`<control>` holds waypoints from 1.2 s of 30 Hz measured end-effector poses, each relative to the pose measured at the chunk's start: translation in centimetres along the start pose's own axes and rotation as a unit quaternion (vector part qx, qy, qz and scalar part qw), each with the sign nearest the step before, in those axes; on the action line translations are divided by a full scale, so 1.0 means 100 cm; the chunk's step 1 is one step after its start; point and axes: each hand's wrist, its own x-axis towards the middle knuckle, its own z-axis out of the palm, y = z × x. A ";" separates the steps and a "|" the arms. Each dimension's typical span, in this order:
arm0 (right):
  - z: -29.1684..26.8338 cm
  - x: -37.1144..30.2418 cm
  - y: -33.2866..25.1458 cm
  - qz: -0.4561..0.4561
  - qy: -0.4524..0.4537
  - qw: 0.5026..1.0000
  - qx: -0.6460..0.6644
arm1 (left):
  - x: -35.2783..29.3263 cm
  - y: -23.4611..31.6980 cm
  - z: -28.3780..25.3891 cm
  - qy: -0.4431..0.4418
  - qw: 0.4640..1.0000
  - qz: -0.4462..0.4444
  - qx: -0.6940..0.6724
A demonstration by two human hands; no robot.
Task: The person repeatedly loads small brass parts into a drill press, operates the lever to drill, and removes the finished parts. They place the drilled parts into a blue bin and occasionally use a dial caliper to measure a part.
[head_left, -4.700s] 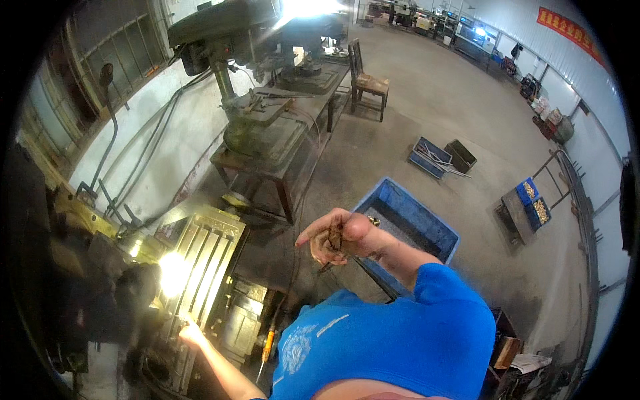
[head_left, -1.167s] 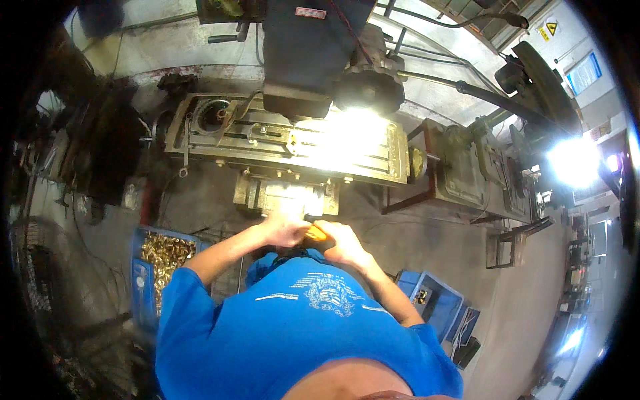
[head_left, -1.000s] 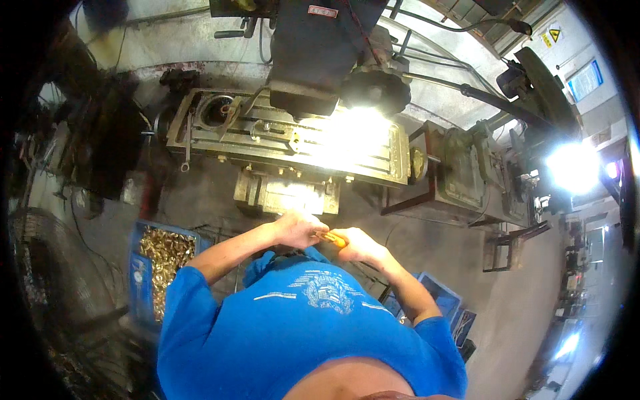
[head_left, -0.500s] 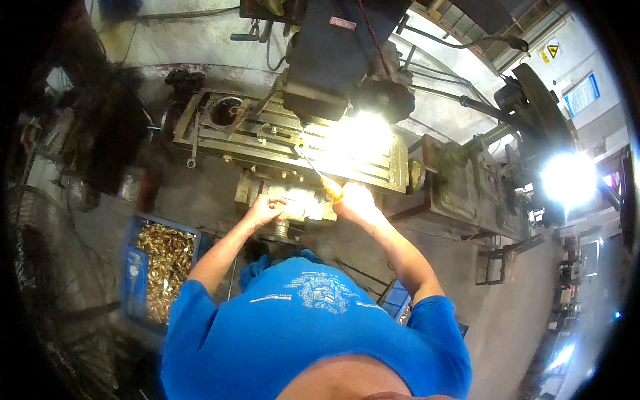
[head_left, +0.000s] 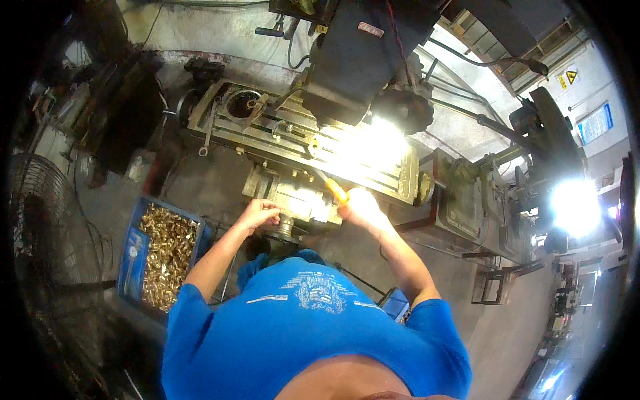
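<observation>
My right hand (head_left: 362, 209) is closed around an orange-handled tool (head_left: 337, 192) with a thin metal shaft. The shaft points away from me, to the front edge of a slotted metal machine table (head_left: 233, 135); its tip is hard to make out. Bright lamp glare washes out part of that table and of my right hand. My left hand (head_left: 259, 215) is curled, thumb and fingers together, beside a pale metal block (head_left: 293, 199) below the table's front edge. Whatever its fingers may hold is too small to tell.
On my left stands a blue crate (head_left: 135, 257) of small brass-coloured parts (head_left: 168, 250). A wrench (head_left: 208, 130) lies across the table's left end. The dark machine head (head_left: 350, 57) overhangs the table. A fan (head_left: 43, 193) stands far left.
The tool's shaft has drawn back from over the slotted table toward its front edge, along with my right hand. My left hand has shifted slightly left and stays curled. The whole view has shifted a little.
</observation>
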 end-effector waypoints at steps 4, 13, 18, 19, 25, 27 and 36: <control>0.022 -0.049 -0.015 -0.142 -0.068 0.986 0.057 | 0.004 0.014 0.015 0.022 0.992 0.018 -0.120; 0.129 -0.011 0.025 -0.066 -0.061 0.950 0.299 | -0.019 0.005 0.001 0.086 0.993 0.045 -0.065; 0.191 0.037 0.017 -0.145 -0.062 0.957 0.242 | -0.081 -0.016 -0.075 0.249 0.961 0.093 0.069; 0.203 0.042 0.015 -0.146 -0.071 0.949 0.271 | -0.100 -0.013 -0.090 0.304 0.940 0.076 0.138; 0.256 0.070 0.012 -0.124 -0.170 0.927 0.312 | -0.167 -0.081 -0.187 0.501 0.863 -0.014 0.066; 0.259 0.070 0.011 -0.172 -0.120 0.956 0.205 | -0.176 -0.077 -0.193 0.476 0.842 -0.133 0.216; 0.220 0.038 -0.003 -0.111 -0.093 0.978 0.152 | -0.122 -0.085 -0.203 0.505 0.754 -0.117 0.403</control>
